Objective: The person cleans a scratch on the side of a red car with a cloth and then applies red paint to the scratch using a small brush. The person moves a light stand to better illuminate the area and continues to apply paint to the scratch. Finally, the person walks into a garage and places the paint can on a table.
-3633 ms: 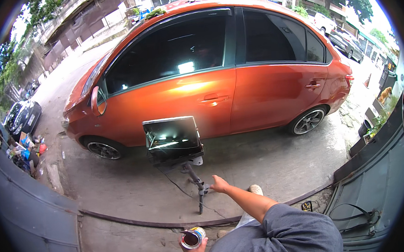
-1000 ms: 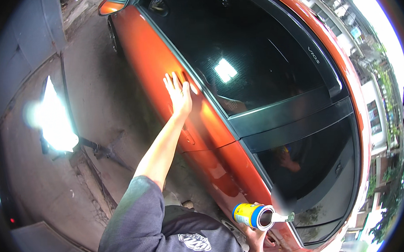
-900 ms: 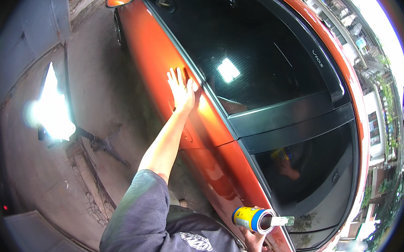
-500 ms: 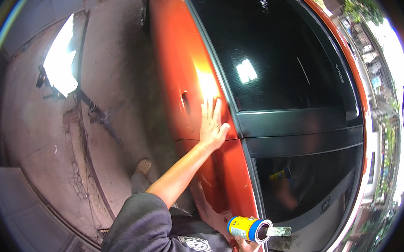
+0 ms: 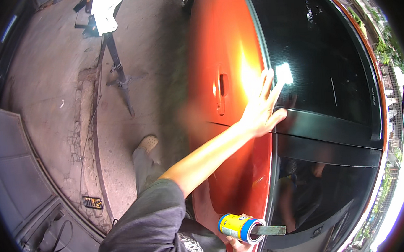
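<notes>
My left hand (image 5: 259, 116) reaches across the orange car door (image 5: 220, 47) to the trim along the lower window edge, open with fingers spread, apparently touching it. Below it to the right, my right hand (image 5: 239, 246) is closed around a yellow and blue can (image 5: 234, 227), tilted on its side, with a flat metal blade (image 5: 273, 230) sticking out of its mouth. The door handle (image 5: 219, 93) lies left of my left hand. Dark glass (image 5: 316, 42) reflects a bright square of light.
A lit lamp (image 5: 105, 14) on a dark stand (image 5: 119, 66) rises at the upper left, with a cable and a floor rail near it. My shoe (image 5: 148, 142) rests on the concrete. A grey gate (image 5: 11, 154) is at the left, foliage beyond the car roof at the right.
From standing back facing the car's side, I have come close to it. My left hand has slid rearward along the door top toward the pillar. The lamp has shifted upward in view.
</notes>
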Demonstrator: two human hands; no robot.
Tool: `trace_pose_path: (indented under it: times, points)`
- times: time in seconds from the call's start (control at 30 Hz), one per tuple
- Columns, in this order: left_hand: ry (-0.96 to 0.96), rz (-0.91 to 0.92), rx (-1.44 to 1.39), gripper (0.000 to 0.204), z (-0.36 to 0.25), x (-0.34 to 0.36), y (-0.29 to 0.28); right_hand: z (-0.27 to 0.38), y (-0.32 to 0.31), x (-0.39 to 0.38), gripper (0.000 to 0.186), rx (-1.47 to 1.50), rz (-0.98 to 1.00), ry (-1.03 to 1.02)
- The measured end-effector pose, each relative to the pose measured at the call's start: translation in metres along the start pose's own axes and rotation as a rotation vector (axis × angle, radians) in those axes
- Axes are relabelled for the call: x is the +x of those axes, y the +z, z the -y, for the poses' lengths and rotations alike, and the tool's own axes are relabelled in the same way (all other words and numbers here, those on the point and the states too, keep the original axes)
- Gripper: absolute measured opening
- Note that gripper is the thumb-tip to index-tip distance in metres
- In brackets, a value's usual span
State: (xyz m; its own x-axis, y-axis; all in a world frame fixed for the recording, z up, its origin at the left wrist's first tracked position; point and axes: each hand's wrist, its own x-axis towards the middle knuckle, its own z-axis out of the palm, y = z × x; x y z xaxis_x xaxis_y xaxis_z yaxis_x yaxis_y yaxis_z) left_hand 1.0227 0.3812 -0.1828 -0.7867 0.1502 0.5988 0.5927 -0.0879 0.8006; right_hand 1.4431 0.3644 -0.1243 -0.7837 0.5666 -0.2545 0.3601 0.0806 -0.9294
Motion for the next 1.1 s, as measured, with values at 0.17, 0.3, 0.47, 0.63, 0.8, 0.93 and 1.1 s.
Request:
trace_pose_path:
  times: [0.17,0.3,0.47,0.63,0.8,0.93,1.1]
  points:
    - [-0.219,0.109,0.069,0.083,0.046,-0.024,0.015,-0.007,0.004,-0.007,0.103,0.009,0.016,0.052]
    - [-0.504,-0.146,-0.120,0.085,0.092,-0.120,0.009,-0.006,0.009,-0.012,0.103,0.047,0.032,0.064]
    - [-0.699,0.664,0.259,0.079,0.080,-0.347,-0.049,-0.012,0.014,-0.010,0.098,0.112,0.026,0.038]
    - [-0.884,1.873,0.354,0.093,0.063,-0.425,-0.156,-0.002,0.039,0.009,0.094,0.111,0.086,-0.004]
    - [-0.575,1.909,0.365,0.063,0.091,-0.452,-0.204,-0.004,0.078,0.032,0.094,0.170,0.102,0.010]
    - [-0.861,1.684,0.381,0.051,0.077,-0.392,-0.242,0.000,0.119,0.053,0.091,0.109,0.085,-0.046]
    - [-0.931,1.562,0.115,0.046,0.074,-0.311,-0.378,0.005,0.185,0.083,0.082,0.254,0.024,0.008]
